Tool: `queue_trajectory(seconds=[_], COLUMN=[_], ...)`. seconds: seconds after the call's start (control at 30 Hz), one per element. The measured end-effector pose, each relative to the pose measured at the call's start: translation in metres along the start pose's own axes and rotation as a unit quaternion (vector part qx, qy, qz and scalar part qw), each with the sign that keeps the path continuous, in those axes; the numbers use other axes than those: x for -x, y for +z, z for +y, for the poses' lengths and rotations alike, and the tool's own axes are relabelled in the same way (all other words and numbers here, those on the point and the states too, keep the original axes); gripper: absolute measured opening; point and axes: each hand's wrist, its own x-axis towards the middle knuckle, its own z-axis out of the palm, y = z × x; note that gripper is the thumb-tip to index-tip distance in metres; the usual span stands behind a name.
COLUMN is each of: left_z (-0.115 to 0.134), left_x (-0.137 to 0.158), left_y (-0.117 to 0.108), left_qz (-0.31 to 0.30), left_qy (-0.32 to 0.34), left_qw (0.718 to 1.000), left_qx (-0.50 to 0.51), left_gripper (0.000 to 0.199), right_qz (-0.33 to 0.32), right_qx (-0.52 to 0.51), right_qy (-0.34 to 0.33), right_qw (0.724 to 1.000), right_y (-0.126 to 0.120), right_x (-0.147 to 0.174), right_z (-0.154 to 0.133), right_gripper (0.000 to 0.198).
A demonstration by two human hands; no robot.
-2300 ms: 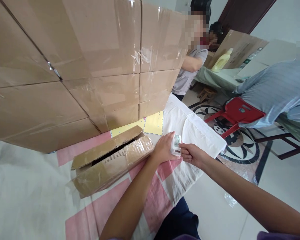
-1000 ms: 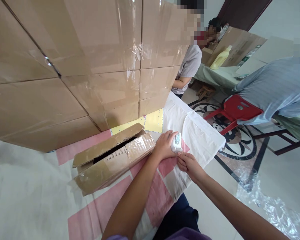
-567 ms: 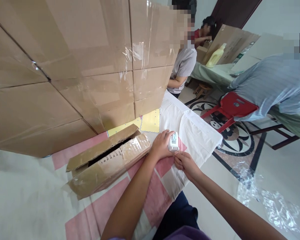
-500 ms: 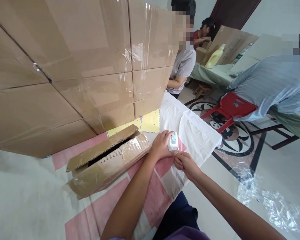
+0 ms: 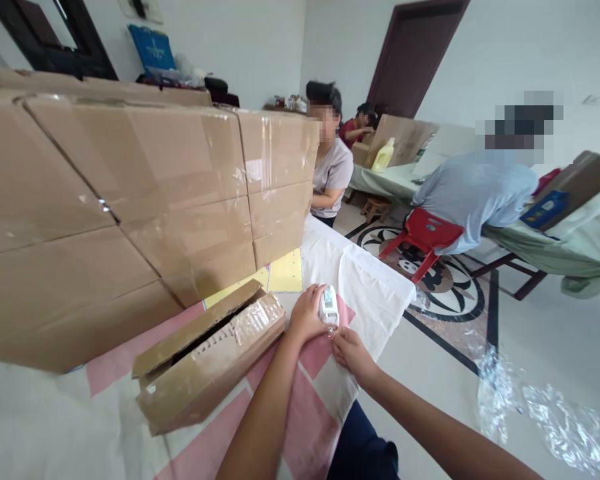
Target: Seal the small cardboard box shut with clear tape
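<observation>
- The person's left hand [image 5: 306,313] is gripping a small white device [image 5: 329,307] upright, fingers [image 5: 314,295] wrapped around its back, just above the cloth-covered worktop [image 5: 360,287].
- The right hand [image 5: 349,347] is sitting just below the device, its fingers [image 5: 336,335] pinched narrow at the device's lower end; whether they are holding anything there cannot be told.
- An open, tape-wrapped cardboard box [image 5: 207,357] is lying on its side on the pink-and-white cloth, just left of the left hand.
- A wall of stacked cartons [image 5: 145,193] wrapped in clear film is standing behind the open box.
- A person in a grey shirt [image 5: 331,173] is sitting beyond the cartons at the far end of the worktop.
- Another person in a pale blue shirt [image 5: 475,193] is leaning over a second table, seated on a red plastic chair [image 5: 425,233].
- Crumpled clear plastic [image 5: 530,407] is lying on the floor at right.
- A yellow jug [image 5: 383,155] is standing on the far table.
</observation>
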Motion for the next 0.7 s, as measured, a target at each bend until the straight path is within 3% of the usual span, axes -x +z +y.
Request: queue_trajectory(seconds=[0.37,0.47,0.57,0.63,0.7], left_z=[0.015,0.029,0.052,0.070,0.087], left_x=[0.007,0.008,0.012,0.016,0.022], left_y=[-0.011,-0.015,-0.028,-0.044,-0.065], left_qz=[-0.027,0.036,0.092,0.063,0.003], left_qy=[-0.040,-0.043,-0.048,-0.050,-0.041], left_qw=[0.994,0.983,0.975,0.981,0.987], left_qx=[0.098,0.173,0.197,0.178,0.155], left_gripper=[0.113,0.094,0.060,0.035,0.025], right_qz=[0.030,0.037,0.037,0.030,0.020], right_qx=[0.005,0.029,0.049,0.063,0.084], right_qy=[-0.072,-0.098,-0.137,-0.162,-0.186], right_qw=[0.997,0.994,0.989,0.984,0.979], right_y=[-0.011,-0.015,-0.015,-0.013,-0.008], right_x=[0.023,0.027,0.028,0.029,0.031], right_z=[0.005,0.003,-0.004,-0.011,-0.018], right_gripper=[0.064,0.064,0.059,0.054,0.050])
